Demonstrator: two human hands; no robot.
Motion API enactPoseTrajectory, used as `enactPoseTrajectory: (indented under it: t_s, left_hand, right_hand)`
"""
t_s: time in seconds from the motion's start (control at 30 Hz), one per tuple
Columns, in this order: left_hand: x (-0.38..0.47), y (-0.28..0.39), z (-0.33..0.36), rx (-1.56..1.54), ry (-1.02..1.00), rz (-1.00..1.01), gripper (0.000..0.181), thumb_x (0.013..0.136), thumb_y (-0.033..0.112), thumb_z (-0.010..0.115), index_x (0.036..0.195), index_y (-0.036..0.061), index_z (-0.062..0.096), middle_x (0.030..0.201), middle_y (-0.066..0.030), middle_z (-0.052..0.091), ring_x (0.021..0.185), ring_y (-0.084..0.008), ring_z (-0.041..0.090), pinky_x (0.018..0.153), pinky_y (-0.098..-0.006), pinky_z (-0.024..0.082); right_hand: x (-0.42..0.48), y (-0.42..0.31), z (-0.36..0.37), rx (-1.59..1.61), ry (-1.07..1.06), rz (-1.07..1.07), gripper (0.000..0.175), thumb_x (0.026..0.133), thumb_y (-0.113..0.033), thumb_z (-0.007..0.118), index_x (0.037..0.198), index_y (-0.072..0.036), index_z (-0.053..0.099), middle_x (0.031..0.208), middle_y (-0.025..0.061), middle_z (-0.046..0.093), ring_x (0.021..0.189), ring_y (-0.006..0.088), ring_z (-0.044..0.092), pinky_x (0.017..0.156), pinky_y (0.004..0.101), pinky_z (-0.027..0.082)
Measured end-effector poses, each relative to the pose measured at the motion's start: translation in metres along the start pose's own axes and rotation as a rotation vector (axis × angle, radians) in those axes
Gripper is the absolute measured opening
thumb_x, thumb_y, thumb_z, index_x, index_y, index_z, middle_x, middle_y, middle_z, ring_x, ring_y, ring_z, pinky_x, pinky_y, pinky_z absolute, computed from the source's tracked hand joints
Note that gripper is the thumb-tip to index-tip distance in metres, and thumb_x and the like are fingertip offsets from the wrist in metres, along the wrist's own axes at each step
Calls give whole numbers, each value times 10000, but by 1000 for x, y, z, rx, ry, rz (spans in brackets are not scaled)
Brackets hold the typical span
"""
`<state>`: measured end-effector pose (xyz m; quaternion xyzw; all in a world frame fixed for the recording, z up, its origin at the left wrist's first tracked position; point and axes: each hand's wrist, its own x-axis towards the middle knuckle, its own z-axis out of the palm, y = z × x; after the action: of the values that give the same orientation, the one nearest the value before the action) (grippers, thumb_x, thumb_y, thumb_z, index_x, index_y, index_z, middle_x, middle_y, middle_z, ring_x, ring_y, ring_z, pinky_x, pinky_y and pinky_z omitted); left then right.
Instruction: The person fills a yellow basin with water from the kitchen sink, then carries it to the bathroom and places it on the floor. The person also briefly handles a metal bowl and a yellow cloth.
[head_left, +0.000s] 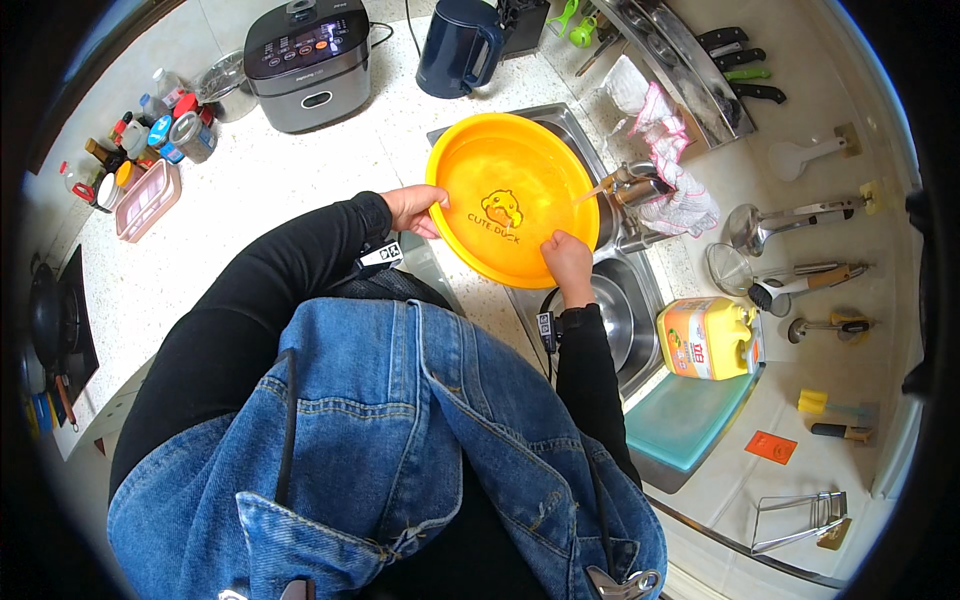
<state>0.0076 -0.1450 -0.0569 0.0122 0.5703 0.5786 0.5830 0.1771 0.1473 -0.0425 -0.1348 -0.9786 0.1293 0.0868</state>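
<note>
A yellow plastic basin (480, 161) with a printed duck and lettering on its floor is held over the sink, tilted somewhat toward me. Clear water seems to lie in it, with ripples near the faucet side. My left hand (417, 210) grips the left rim, thumb on top and fingers around the outside. On the near right rim, my right hand (568, 259) is closed with its fingers curled inside the basin. The faucet (637, 184) reaches over the basin's right edge. Below my right hand, a round metal vessel (616, 319) shows in the sink bowl.
The stainless sink (646, 281) borders the basin. A yellow detergent jug (709, 337) and green cutting board (690, 420) are at right. A pink-edged cloth (671, 172) hangs by the faucet. Behind stand a dark kettle (457, 52), rice cooker (307, 71) and several jars (191, 139).
</note>
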Motion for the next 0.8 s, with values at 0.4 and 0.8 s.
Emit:
enactPoseTrajectory:
  t_s: [0.4, 0.8]
  left_hand:
    - [2, -1, -1, 1, -17, 0, 385, 832, 277, 541, 1138, 48, 582, 936, -78, 725, 687, -165, 703, 699, -297, 598]
    - [0, 0, 0, -19, -18, -4, 384, 836, 271, 543, 1140, 39, 576, 920, -84, 726, 663, -166, 703, 695, -295, 604]
  right_hand:
    - [0, -2, -3, 17, -18, -3, 180, 755, -217, 609, 695, -47, 611, 704, 188, 638, 677, 399, 632, 654, 484, 518]
    - [0, -3, -4, 38, -55, 36, 125, 738, -177, 611, 694, -61, 592, 686, 169, 634, 680, 392, 634, 639, 477, 509]
